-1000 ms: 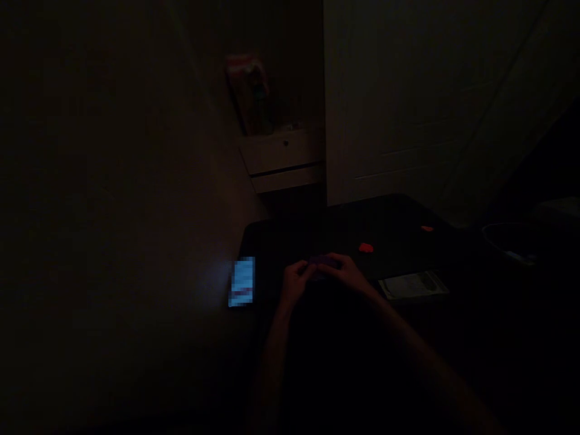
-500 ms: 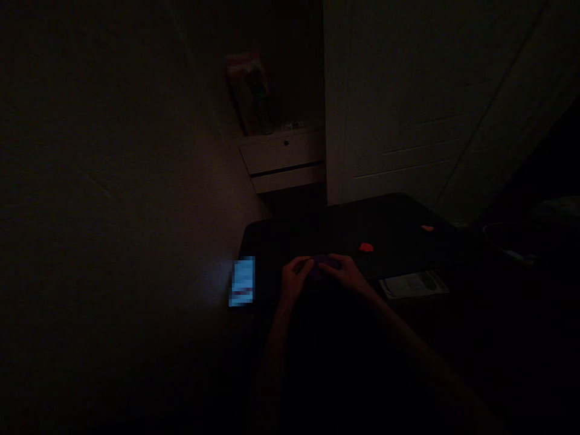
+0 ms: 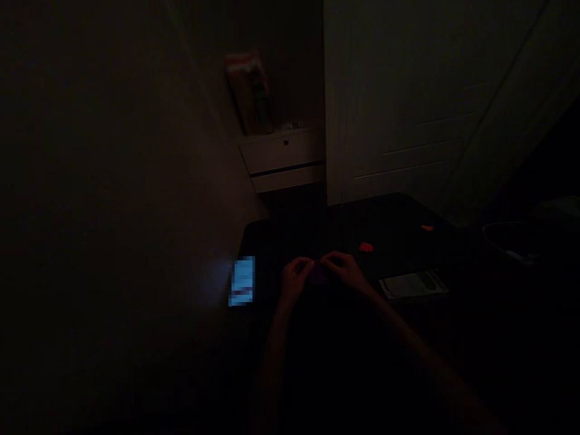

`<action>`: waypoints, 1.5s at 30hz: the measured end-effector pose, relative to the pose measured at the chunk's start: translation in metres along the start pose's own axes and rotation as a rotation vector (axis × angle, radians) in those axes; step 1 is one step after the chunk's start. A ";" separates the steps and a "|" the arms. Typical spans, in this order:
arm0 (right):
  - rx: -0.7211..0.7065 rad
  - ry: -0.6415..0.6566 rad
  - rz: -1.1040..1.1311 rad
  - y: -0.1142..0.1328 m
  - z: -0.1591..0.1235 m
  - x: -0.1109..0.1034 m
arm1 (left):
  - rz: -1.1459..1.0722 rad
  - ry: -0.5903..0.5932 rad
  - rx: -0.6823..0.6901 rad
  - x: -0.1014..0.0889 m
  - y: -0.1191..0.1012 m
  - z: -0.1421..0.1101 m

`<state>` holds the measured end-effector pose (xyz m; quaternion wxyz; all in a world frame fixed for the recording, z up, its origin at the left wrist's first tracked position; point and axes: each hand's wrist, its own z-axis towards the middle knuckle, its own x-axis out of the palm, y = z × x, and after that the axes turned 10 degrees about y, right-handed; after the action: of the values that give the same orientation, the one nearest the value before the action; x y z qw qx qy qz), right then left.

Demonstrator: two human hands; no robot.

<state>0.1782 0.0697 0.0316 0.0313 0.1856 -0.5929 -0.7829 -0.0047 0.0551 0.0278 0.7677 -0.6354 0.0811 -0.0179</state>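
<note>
Very little light falls on the scene. A dark purple piece, thin and perhaps paper, lies between my hands over the dark table. My left hand is closed in a pinch at its left side. From the right, my right hand pinches its upper edge with bent fingers. The fingertips nearly meet, and the outline of the piece is lost in the dark. Beyond my right hand lies a small crumpled-looking red-orange object. A second small orange object rests farther right on the table.
A lit phone, its screen blurred out, stands at the table's left edge near the wall. A printed sheet or booklet lies by the right front edge. Behind are a drawer unit, a box-like item and a pale door.
My right hand's fingers have shifted slightly up and along the purple piece, which now shows lower between the hands. My left hand has hardly moved. Everything else stays in place.
</note>
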 end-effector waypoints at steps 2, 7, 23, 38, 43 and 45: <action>0.014 -0.006 -0.004 -0.002 0.000 -0.001 | 0.007 0.003 -0.002 0.001 -0.001 0.000; 0.006 -0.018 -0.023 -0.008 0.000 0.000 | 0.019 0.019 -0.015 0.001 -0.001 0.001; -0.019 -0.049 0.006 -0.008 0.000 0.003 | 0.049 -0.018 -0.020 0.000 0.002 0.002; 0.005 -0.011 0.013 -0.006 -0.001 0.001 | 0.040 0.022 -0.022 0.000 0.001 0.001; 0.006 -0.007 -0.020 -0.007 -0.001 0.000 | 0.062 0.022 -0.024 0.000 0.003 0.001; 0.005 -0.008 -0.026 -0.009 0.000 0.001 | 0.069 0.029 -0.024 -0.001 0.004 0.002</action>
<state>0.1790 0.0722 0.0232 0.0182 0.1904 -0.5924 -0.7826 -0.0053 0.0577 0.0243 0.7591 -0.6409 0.1141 0.0005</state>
